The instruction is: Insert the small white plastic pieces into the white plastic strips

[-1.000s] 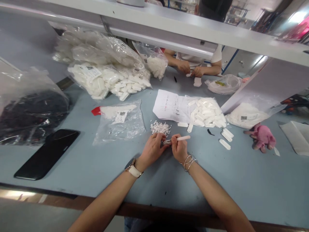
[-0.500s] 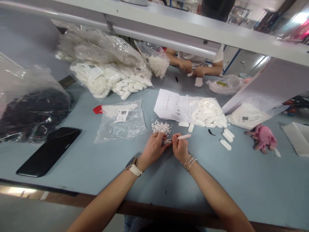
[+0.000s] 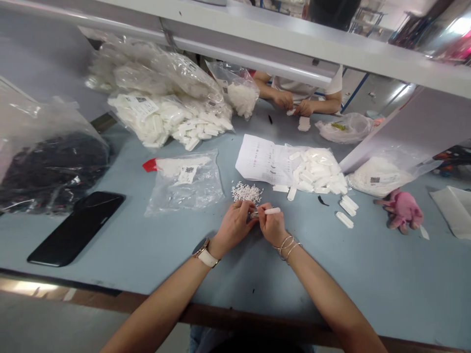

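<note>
My left hand [image 3: 235,224] is closed, pinching a small whitish rectangular part [image 3: 254,214] between thumb and fingers. Close beside it, my right hand [image 3: 271,226] is closed around a pale pen-like tool [image 3: 273,211], whose blunt end sticks out to the right. The tool's other end is hidden by the fingers, so I cannot tell whether it touches the part. Just beyond my fingertips lies a pile of tiny white pieces [image 3: 246,191]. Two flat white pieces [image 3: 280,188] and a printed sheet [image 3: 257,159] lie behind.
A bag of white casings [image 3: 318,171] lies behind on the right, larger bags [image 3: 169,108] at back left. A flat clear bag [image 3: 184,189] and a black phone [image 3: 77,228] are left. White pieces [image 3: 345,219] and a pink glove [image 3: 403,211] lie right. Another person's hands [image 3: 294,103] work opposite.
The pen-like tool has swung and its visible end is shorter and nearer my fingers. My right hand has shifted slightly left, closer to the left one. The left hand stays put.
</note>
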The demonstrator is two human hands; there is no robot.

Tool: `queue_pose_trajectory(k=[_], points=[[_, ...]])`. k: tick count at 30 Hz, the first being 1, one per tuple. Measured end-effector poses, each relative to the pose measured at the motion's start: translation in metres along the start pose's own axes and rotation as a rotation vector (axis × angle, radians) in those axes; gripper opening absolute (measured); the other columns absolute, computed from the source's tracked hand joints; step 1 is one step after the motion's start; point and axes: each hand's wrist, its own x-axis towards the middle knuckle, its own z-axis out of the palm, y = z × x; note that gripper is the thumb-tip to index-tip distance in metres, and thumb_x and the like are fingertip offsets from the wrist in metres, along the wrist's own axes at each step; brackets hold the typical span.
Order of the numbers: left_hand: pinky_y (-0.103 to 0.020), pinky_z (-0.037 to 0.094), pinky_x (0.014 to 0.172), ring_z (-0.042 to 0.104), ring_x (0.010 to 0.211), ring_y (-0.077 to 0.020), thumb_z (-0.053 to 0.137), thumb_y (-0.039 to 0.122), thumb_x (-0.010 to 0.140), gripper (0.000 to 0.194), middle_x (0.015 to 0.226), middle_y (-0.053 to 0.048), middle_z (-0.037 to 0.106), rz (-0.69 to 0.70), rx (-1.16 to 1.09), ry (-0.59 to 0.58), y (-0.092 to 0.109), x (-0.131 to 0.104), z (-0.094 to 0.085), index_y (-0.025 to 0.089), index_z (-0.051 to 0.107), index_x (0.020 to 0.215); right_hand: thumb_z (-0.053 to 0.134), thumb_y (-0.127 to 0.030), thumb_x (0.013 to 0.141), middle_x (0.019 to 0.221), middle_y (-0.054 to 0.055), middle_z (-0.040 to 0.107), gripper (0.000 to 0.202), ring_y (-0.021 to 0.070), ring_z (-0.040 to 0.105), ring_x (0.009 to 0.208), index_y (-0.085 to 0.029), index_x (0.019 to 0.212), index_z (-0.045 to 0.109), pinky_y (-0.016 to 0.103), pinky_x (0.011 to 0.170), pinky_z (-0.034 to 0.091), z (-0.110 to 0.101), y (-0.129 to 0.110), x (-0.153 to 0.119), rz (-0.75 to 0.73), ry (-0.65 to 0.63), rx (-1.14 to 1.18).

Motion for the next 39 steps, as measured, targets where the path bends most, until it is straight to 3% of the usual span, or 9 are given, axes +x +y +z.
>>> queue_pose_trajectory(k=[5, 11, 30, 39], points=[[-0.035, 0.05, 0.073, 0.06, 0.081, -0.0219, 0.067, 0.013, 0.074, 0.032, 0.082, -0.003, 0.063, 0.006, 0.008, 0.006, 0.001, 0.0, -0.001, 0.02, 0.042, 0.093, 0.02, -0.039, 0.098, 0.054, 0.003, 0.059, 0.048, 0.013, 0.052, 0.045, -0.017, 0.075, 0.056, 0.024, 0.048, 0.035, -0.001, 0.002, -0.003, 0.038, 0.019, 0.074], [-0.036, 0.051, 0.073, 0.061, 0.082, -0.0225, 0.069, 0.013, 0.072, 0.037, 0.084, -0.004, 0.064, 0.016, -0.01, -0.017, 0.001, 0.0, -0.003, 0.02, 0.042, 0.096, 0.022, -0.038, 0.097, 0.052, 0.001, 0.057, 0.042, 0.0141, 0.055, 0.048, -0.02, 0.072, 0.05, 0.025, 0.051, 0.041, -0.001, 0.007, -0.008, 0.272, 0.132, 0.217], [-0.037, 0.051, 0.076, 0.06, 0.083, -0.0223, 0.068, 0.014, 0.074, 0.033, 0.084, -0.003, 0.064, -0.01, -0.027, -0.039, 0.002, 0.001, -0.003, 0.021, 0.043, 0.095, 0.024, -0.036, 0.098, 0.058, 0.004, 0.058, 0.044, 0.0138, 0.052, 0.047, -0.017, 0.076, 0.056, 0.025, 0.049, 0.034, 0.003, 0.008, -0.006, 0.066, 0.027, 0.029], [-0.036, 0.051, 0.074, 0.061, 0.083, -0.0224, 0.07, 0.015, 0.073, 0.035, 0.083, -0.003, 0.064, -0.03, -0.034, -0.043, 0.002, 0.001, -0.003, 0.021, 0.044, 0.095, 0.025, -0.034, 0.097, 0.053, 0.0, 0.053, 0.037, 0.0146, 0.051, 0.048, -0.02, 0.073, 0.05, 0.026, 0.052, 0.04, 0.0, 0.009, -0.013, 0.192, 0.119, 0.194]])
